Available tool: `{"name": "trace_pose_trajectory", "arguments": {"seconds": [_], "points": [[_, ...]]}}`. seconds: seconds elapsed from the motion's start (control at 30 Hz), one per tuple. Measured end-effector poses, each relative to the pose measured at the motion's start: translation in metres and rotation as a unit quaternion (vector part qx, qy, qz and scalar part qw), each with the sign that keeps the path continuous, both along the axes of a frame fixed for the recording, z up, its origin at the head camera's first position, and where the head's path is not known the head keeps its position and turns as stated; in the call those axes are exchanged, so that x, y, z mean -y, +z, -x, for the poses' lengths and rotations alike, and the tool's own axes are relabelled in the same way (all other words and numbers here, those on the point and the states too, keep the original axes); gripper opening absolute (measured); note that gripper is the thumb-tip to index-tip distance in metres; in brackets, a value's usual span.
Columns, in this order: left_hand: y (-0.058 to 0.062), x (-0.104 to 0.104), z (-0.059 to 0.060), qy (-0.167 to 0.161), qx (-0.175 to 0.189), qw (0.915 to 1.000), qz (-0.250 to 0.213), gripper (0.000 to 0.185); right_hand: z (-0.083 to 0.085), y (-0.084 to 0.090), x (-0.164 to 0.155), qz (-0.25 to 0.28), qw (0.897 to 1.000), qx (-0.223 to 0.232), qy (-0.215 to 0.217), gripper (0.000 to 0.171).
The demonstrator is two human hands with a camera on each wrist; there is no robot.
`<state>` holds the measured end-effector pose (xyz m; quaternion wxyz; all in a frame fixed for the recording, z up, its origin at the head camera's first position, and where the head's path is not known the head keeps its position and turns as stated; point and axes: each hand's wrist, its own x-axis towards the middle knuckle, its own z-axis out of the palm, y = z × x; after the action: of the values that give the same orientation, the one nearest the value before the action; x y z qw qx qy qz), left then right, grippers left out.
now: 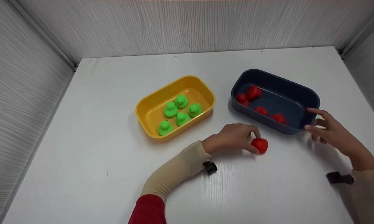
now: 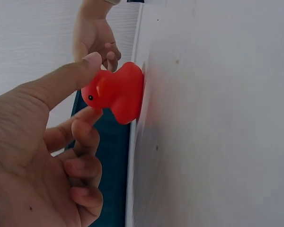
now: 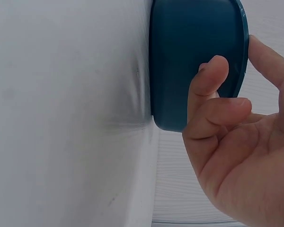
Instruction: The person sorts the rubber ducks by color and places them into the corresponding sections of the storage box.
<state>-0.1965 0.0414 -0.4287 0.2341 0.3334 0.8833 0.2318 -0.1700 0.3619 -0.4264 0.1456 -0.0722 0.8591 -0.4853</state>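
My left hand (image 1: 233, 137) pinches a red rubber duck (image 1: 260, 145) by its head, between thumb and forefinger. In the left wrist view that duck (image 2: 125, 92) has its base against the white tabletop, and the other fingers are curled beside it. My right hand (image 1: 333, 132) grips the right end of a dark blue bin (image 1: 299, 129), its thumb and a finger at the rim. The right wrist view shows the bin's end wall (image 3: 180, 85) with curled fingers in front of it. Several red ducks (image 1: 254, 92) lie inside the blue bin.
A yellow bin (image 1: 146, 129) holding several green rubber ducks (image 1: 181, 101) stands left of the blue one, turned at an angle. Pale wood-grain panels (image 1: 187, 28) border the white table (image 1: 106, 93) at the back and both sides.
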Motion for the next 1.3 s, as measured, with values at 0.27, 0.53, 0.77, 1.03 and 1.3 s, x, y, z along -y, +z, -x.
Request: {"name": "trace_pose_trajectory", "arguments": {"seconds": [0.27, 0.53, 0.77, 1.03, 1.3], "points": [[-0.001, -0.003, 0.0, 0.013, -0.028, 0.9995, 0.004, 0.036, 0.0, 0.001, 0.0, -0.002, 1.0, -0.002, 0.001, 0.056], [0.001, 0.002, 0.006, 0.016, 0.004, 0.9943, -0.106, 0.032, 0.0, 0.001, 0.0, 0.0, 1.0, 0.0, 0.0, 0.055], [0.009, -0.001, 0.014, 0.036, 0.01, 0.979, -0.2, 0.031, 0.0, 0.003, 0.001, -0.003, 1.0, -0.005, -0.002, 0.055], [0.024, -0.012, 0.027, 0.093, -0.007, 0.97, -0.225, 0.031, 0.001, 0.003, 0.0, 0.001, 1.0, -0.005, 0.0, 0.055], [0.037, -0.024, 0.053, 0.142, -0.041, 0.9717, -0.184, 0.034, -0.002, -0.001, 0.0, 0.0, 1.0, -0.003, -0.002, 0.056]]}}
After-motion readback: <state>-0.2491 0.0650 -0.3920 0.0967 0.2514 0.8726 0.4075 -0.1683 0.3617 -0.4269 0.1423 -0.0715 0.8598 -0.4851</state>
